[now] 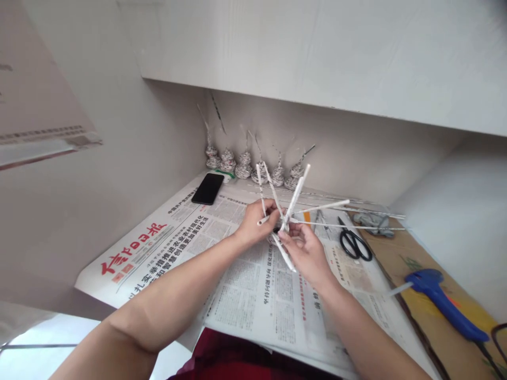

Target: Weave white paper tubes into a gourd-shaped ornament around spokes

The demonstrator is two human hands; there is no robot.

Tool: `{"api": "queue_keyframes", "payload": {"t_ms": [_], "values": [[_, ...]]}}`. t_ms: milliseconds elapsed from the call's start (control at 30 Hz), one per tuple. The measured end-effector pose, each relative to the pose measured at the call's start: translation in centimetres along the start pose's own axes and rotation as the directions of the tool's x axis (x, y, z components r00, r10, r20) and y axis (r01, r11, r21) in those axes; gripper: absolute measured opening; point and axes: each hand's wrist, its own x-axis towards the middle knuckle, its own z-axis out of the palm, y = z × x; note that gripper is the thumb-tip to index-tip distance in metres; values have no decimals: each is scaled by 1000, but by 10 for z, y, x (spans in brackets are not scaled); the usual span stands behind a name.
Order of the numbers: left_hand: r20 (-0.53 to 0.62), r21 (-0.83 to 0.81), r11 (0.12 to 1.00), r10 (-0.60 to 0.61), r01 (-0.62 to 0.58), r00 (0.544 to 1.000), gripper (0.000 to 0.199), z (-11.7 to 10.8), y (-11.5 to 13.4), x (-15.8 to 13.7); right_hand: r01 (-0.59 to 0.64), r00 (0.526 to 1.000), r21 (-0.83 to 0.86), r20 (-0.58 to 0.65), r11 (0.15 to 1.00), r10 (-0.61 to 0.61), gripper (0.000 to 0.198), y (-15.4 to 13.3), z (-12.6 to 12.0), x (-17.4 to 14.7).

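Note:
Rolled paper sticks (293,203) cross at a dark-centred hub and fan out in several directions, held above the newspaper. My left hand (259,219) is closed on the left side of the crossing, its fingertips at the hub. From the right, my right hand (307,248) pinches the sticks near the same crossing with thumb and fingers. One stick points down toward me, others point up and to the right. My fingers partly hide the hub, so how the sticks are joined there does not show clearly.
Several woven paper gourds (243,166) line the back wall. A black phone (208,188) lies on the newspaper (158,253). To the right are black-handled scissors (354,245), loose paper sticks (380,211), a grey cloth-like bundle (372,222) and a blue glue gun (446,303) on cardboard.

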Motion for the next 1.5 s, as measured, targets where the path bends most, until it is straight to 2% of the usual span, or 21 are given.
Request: {"api": "queue_keyframes", "payload": {"t_ms": [100, 200, 367, 467, 567, 700, 833, 900, 1067, 1233, 1300, 1367, 1467, 1500], "values": [[42, -77, 997, -11, 14, 999, 17, 2, 2, -1, -8, 999, 61, -34, 998, 10, 43, 3, 3, 1], [92, -187, 980, -54, 71, 994, 20, 3, 2, -2, -15, 1000, 90, -11, 996, 16, 41, 5, 0, -1], [135, -261, 954, -113, 145, 984, 22, 2, 10, -3, 70, 997, 102, 14, 992, -72, 32, 4, -3, -9], [153, -251, 953, -134, 170, 979, 23, 1, 16, -5, 86, 996, 109, 10, 990, -88, 29, 0, -3, -13], [150, -172, 970, -145, 170, 978, 23, 2, 20, -7, 27, 999, 134, 18, 991, -30, 28, -1, -3, -13], [116, -5, 998, -54, 55, 992, 16, 3, 23, -10, -70, 995, 182, -57, 981, 81, 36, 0, 1, -10], [118, 109, 993, 38, -51, 992, 13, 3, 24, -13, -65, 992, 217, -94, 974, 87, 37, 3, 5, -9], [124, 103, 993, 43, -56, 991, 14, 3, 25, -13, -50, 990, 243, -116, 969, 80, 38, 5, 6, -9], [141, -30, 999, -6, 11, 990, 17, 4, 25, -14, -27, 983, 295, -165, 955, 79, 36, 8, 10, -8], [222, -126, 990, -35, 64, 974, 21, 0, 24, -12, -34, 972, 328, -209, 944, 107, 32, 4, 12, -5], [314, -158, 979, -72, 127, 947, 22, -7, 24, -8, -38, 969, 334, -220, 942, 117, 32, 4, 11, -3], [455, -196, 959, -97, 206, 885, 26, -17, 22, -2, -44, 966, 324, -229, 945, 124, 33, 6, 10, -1], [718, -275, 900, -42, 338, 694, 39, -34, 18, 7, -40, 967, 309, -227, 950, 114, 35, 10, 8, 0], [758, -288, 883, -27, 372, 651, 44, -38, 16, 9, -34, 969, 315, -223, 949, 109, 36, 11, 7, 1]]}}
